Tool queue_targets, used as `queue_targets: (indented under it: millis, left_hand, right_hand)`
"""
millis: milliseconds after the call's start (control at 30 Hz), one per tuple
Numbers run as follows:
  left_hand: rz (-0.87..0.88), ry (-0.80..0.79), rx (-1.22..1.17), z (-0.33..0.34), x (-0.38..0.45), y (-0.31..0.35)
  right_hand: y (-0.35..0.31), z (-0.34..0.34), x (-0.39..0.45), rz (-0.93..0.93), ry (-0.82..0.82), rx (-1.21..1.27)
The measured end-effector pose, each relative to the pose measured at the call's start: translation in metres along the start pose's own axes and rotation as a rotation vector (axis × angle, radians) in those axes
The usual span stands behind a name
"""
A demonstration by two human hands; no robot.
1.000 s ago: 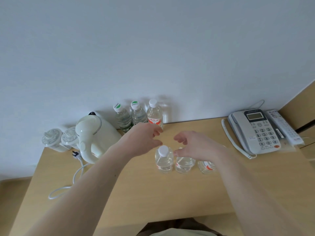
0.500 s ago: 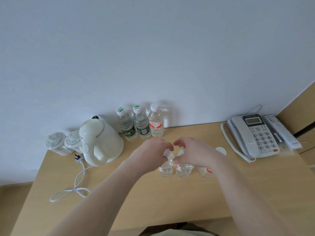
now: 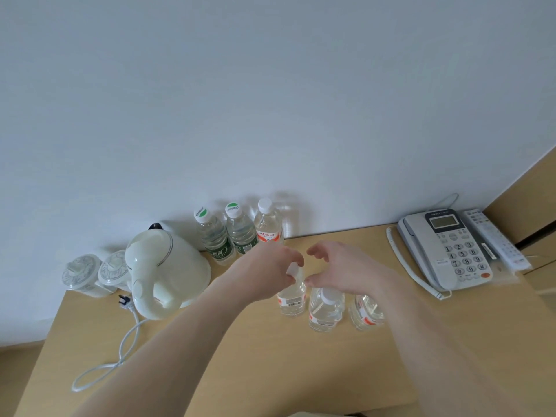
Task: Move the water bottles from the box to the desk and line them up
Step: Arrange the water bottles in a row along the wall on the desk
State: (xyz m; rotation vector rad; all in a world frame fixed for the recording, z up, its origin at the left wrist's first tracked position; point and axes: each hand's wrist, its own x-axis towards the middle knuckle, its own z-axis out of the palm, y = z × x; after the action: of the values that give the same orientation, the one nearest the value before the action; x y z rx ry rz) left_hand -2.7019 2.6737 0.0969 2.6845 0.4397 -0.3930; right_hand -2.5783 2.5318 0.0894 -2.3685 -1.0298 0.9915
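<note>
The wooden table [image 3: 210, 371] stands against a pale wall and carries everything observed. At its left rear sits a white electric kettle [image 3: 164, 270], its white cord [image 3: 120, 353] trailing in a loop toward the front edge, the plug [image 3: 125, 301] lying just beside the kettle base. At the right rear is a grey desk telephone [image 3: 445, 251], with a white remote control [image 3: 496, 239] just beside it on the right. Two lidded white cups [image 3: 90, 275] stand to the left of the kettle, touching or nearly so.

Six water bottles are on the table, all upright. Three back bottles [image 3: 240, 233] stand in a row against the wall, two with green-and-white caps and one with a white cap and red label. Three front bottles stand in a second row nearer the person: the left front bottle [image 3: 291, 297], the middle front bottle [image 3: 326, 308] and the right front bottle [image 3: 365, 311], close together; whether they touch cannot be told.

The left hand [image 3: 267, 272] is on the left front bottle, its grip narrow, fingers curled round the white cap and neck. The right hand [image 3: 343, 266] hangs above the middle and right front bottles, its grip wide, fingers and thumb spread in a loose curve and holding nothing.
</note>
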Motion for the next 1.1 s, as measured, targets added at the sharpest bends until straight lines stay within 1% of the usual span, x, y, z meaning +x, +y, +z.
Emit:
queue_targets:
  millis: [233, 500, 700, 1100]
  left_hand:
    - [0.043, 0.059, 0.028, -0.019, 0.036, -0.007]
    - [0.047, 0.056, 0.075, -0.038, 0.078, -0.017]
    - [0.043, 0.042, 0.094, -0.042, 0.103, -0.022]
    - [0.084, 0.123, 0.173, -0.039, 0.124, -0.027]
  right_hand:
    - [0.003, -0.013, 0.021, 0.017, 0.005, 0.001]
    - [0.009, -0.029, 0.054, 0.036, 0.003, 0.046]
    - [0.013, -0.033, 0.078, 0.054, 0.034, 0.1]
    - [0.02, -0.036, 0.084, 0.087, 0.0, 0.095]
